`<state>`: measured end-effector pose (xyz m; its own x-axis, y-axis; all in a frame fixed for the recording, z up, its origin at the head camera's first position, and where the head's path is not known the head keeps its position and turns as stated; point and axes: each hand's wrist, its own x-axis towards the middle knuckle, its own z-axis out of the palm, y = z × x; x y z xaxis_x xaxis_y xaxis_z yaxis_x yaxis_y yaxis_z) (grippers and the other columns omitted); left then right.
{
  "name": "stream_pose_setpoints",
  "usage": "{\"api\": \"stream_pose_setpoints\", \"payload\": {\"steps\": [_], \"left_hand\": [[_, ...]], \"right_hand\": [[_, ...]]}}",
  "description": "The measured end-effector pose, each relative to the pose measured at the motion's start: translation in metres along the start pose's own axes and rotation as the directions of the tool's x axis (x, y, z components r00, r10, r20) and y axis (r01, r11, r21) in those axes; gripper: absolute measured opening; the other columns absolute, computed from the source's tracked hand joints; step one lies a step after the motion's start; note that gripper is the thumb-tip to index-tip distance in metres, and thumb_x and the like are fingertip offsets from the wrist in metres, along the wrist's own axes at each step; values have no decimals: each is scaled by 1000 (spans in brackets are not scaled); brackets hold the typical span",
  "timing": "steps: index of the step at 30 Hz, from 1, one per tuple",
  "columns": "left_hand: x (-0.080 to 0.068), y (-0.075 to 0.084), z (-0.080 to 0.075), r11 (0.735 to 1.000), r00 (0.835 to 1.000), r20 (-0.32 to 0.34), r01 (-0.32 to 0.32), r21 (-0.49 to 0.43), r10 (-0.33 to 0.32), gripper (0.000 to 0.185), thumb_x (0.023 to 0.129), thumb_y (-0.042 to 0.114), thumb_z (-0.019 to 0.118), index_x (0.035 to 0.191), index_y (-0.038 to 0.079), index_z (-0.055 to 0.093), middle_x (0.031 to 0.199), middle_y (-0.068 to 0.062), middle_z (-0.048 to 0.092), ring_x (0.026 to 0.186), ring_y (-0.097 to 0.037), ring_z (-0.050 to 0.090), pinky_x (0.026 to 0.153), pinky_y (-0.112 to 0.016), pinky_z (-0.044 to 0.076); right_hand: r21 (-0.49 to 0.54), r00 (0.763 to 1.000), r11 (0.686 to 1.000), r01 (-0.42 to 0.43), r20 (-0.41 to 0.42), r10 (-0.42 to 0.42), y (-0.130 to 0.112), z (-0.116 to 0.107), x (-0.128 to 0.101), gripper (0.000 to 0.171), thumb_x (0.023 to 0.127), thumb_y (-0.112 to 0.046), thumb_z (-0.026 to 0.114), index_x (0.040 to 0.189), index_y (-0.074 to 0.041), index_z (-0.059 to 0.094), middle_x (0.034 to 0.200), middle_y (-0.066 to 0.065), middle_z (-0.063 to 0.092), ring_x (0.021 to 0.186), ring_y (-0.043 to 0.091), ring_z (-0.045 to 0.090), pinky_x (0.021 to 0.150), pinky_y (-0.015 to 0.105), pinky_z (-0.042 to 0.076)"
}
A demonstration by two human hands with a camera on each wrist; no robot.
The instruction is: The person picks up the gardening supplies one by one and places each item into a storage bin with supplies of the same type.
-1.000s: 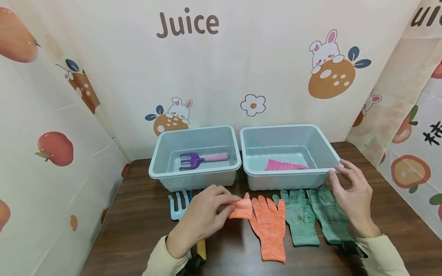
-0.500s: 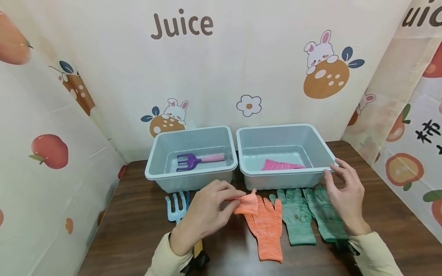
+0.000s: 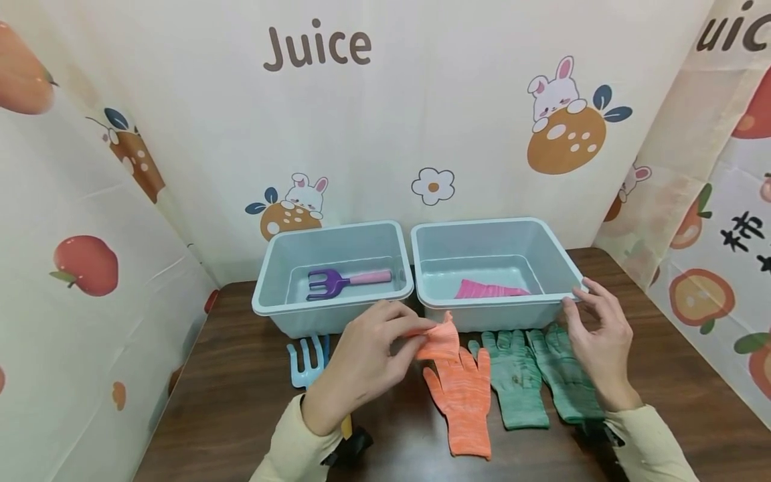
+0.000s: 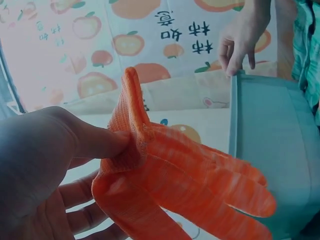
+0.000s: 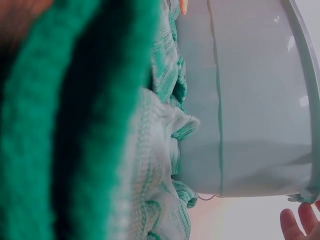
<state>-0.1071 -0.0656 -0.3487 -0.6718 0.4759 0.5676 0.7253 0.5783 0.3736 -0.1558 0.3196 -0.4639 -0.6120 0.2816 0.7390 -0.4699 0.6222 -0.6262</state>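
Observation:
My left hand [image 3: 376,351] pinches an orange knit glove [image 3: 441,340] by its cuff, in front of the two bins. In the left wrist view the held glove [image 4: 190,175] hangs with its fingers toward the lower right. Its mate, another orange glove [image 3: 466,408], lies flat on the table below. At the front right corner of the right bin [image 3: 500,314], my right hand [image 3: 602,335] holds the rim between thumb and fingers. A pink piece of knit fabric [image 3: 488,289] lies inside that bin, partly hidden by the front wall.
In the left bin [image 3: 331,318] lies a purple hand fork [image 3: 328,284] with a pink handle. Two green gloves [image 3: 518,388] lie before the right bin. A light blue hand fork [image 3: 307,365] is partly covered by my left arm. Patterned cloth [image 3: 373,134] stands behind the bins.
My left hand has lifted the orange glove up and to the right, toward the right bin. My right hand keeps its place at the bin's corner, while the head view has shifted slightly.

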Motion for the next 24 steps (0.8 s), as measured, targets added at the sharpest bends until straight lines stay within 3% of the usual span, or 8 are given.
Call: {"api": "stream_pose_setpoints", "payload": {"steps": [8,16,24], "left_hand": [[11,7,-4,999,999,-28,-45,2,45,20,96,14,79,112,24,84,98,10,73,86,-8,59,71,-23,49],[19,10,-8,998,997,-54,-60,7,61,22,95,13,79,114,22,83,99,8,74,86,-9,60,68,-21,48],[30,9,-4,998,995,-81,-56,19,57,15,94,16,81,109,17,83,94,4,74,81,-11,59,67,-22,46]], "right_hand": [[37,1000,999,-13,-16,14,-2,0,0,28,91,11,76,119,8,76,139,25,67,102,-13,65,89,5,50],[13,999,1000,-7,-36,8,2,-1,2,31,86,14,78,116,7,78,136,26,69,99,-17,64,84,3,47],[13,1000,1000,-8,-30,8,0,-1,0,30,88,11,78,118,5,78,137,24,69,103,-15,65,88,4,48]]}}
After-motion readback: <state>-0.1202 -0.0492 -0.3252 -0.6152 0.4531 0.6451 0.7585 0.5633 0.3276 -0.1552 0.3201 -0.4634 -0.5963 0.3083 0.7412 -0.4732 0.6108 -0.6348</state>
